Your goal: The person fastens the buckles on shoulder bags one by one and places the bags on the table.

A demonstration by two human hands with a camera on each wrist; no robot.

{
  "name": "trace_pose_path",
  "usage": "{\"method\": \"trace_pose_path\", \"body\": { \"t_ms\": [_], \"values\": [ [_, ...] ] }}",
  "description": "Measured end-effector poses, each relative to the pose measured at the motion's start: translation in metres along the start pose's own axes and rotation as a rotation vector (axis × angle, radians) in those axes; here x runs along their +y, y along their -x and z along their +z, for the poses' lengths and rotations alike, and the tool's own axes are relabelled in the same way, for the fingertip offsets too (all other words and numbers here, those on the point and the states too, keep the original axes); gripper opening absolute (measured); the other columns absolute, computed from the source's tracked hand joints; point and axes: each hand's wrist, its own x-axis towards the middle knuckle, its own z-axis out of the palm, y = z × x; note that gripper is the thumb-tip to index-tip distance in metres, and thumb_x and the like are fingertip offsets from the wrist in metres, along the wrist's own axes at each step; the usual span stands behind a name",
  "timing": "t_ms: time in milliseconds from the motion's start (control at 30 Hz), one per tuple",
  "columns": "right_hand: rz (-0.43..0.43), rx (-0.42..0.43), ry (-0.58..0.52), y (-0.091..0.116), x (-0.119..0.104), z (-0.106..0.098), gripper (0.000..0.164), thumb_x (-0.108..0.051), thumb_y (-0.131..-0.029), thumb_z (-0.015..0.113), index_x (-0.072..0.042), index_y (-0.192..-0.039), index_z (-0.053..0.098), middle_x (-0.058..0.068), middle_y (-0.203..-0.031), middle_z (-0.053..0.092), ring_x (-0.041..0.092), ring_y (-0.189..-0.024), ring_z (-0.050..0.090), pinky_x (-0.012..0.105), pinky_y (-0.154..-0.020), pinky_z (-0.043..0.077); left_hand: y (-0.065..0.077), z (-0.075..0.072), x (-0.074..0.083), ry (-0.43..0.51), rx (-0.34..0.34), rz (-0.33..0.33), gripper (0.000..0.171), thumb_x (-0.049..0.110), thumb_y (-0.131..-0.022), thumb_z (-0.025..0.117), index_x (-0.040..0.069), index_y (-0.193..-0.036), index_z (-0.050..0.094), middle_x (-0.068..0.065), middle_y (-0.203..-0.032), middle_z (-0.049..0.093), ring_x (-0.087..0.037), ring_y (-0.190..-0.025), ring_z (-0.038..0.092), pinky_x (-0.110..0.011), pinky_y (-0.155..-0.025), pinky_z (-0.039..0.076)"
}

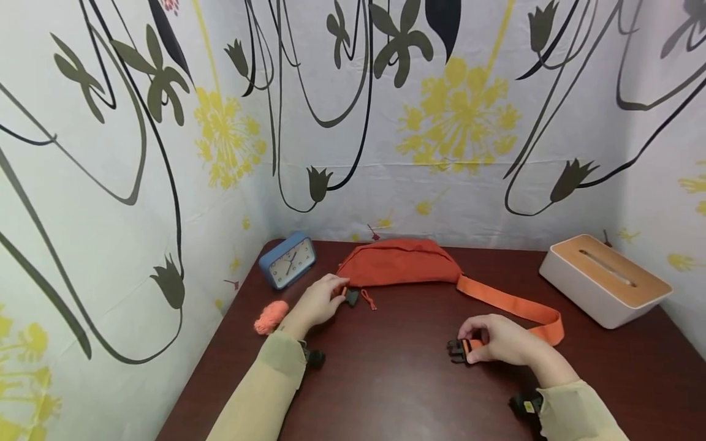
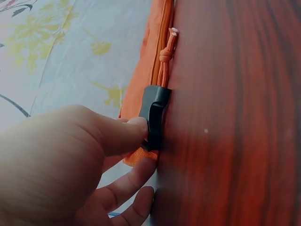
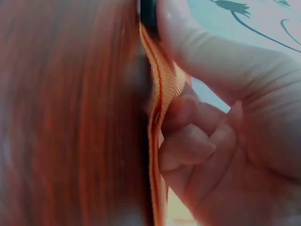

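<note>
An orange waist bag (image 1: 398, 264) lies along the back of the dark wooden table. At its left end my left hand (image 1: 318, 302) pinches a black buckle socket (image 2: 154, 113), thumb on its near face and fingertips by the short orange webbing. An orange zipper-pull cord (image 2: 164, 56) shows just beyond the socket. From the bag's right end an orange strap (image 1: 510, 302) runs out and folds back to my right hand (image 1: 504, 340). That hand holds the pronged buckle half (image 1: 456, 351) by thumb and fingers at the strap end. The two buckle halves are apart.
A blue alarm clock (image 1: 288, 260) stands at the back left, left of the bag. Pinkish-orange yarn (image 1: 271, 317) lies beside my left wrist. At the right stands a white tissue box (image 1: 590, 294) with a wood-coloured lid. Patterned cloth (image 1: 386, 147) walls in the table.
</note>
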Motion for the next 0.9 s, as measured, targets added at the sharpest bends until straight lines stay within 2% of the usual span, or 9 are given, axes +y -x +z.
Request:
{"method": "trace_pose_path", "body": {
  "t_ms": [167, 433, 700, 900],
  "values": [
    [0.007, 0.024, -0.065, -0.004, 0.007, 0.005, 0.038, -0.03, -0.085, 0.096, -0.021, -0.116, 0.075, 0.001, -0.103, 0.07, 0.01, -0.075, 0.056, 0.026, -0.068, 0.046, 0.001, 0.003, 0.0, 0.005, -0.001, -0.03, 0.042, 0.021, -0.11, 0.069, 0.019, -0.152, 0.067, -0.006, -0.147, 0.064, -0.026, -0.121, 0.069, -0.05, -0.102, 0.058],
    [0.015, 0.08, -0.093, -0.011, 0.012, 0.009, 0.037, -0.032, -0.085, 0.097, -0.017, -0.112, 0.077, 0.002, -0.097, 0.069, 0.009, -0.071, 0.055, 0.025, -0.065, 0.045, -0.002, 0.002, -0.001, 0.006, 0.019, -0.08, 0.033, 0.019, -0.109, 0.071, 0.021, -0.142, 0.073, -0.005, -0.143, 0.064, -0.021, -0.109, 0.066, -0.046, -0.096, 0.056],
    [0.006, 0.098, -0.138, -0.009, 0.016, 0.009, 0.03, -0.03, -0.09, 0.093, -0.017, -0.113, 0.078, 0.004, -0.099, 0.071, 0.009, -0.074, 0.058, 0.026, -0.069, 0.049, -0.002, 0.003, -0.002, 0.039, 0.008, -0.087, 0.029, 0.019, -0.108, 0.072, 0.023, -0.137, 0.073, -0.002, -0.142, 0.067, -0.02, -0.106, 0.064, -0.046, -0.095, 0.055],
    [-0.029, 0.092, -0.225, -0.007, 0.017, 0.008, 0.024, -0.024, -0.097, 0.086, -0.012, -0.116, 0.078, 0.004, -0.097, 0.077, 0.008, -0.076, 0.063, 0.025, -0.069, 0.051, 0.0, 0.004, 0.002, 0.08, 0.012, -0.119, 0.036, 0.018, -0.107, 0.074, 0.025, -0.142, 0.069, 0.0, -0.123, 0.073, -0.015, -0.092, 0.063, -0.042, -0.086, 0.055]
  ]
}}
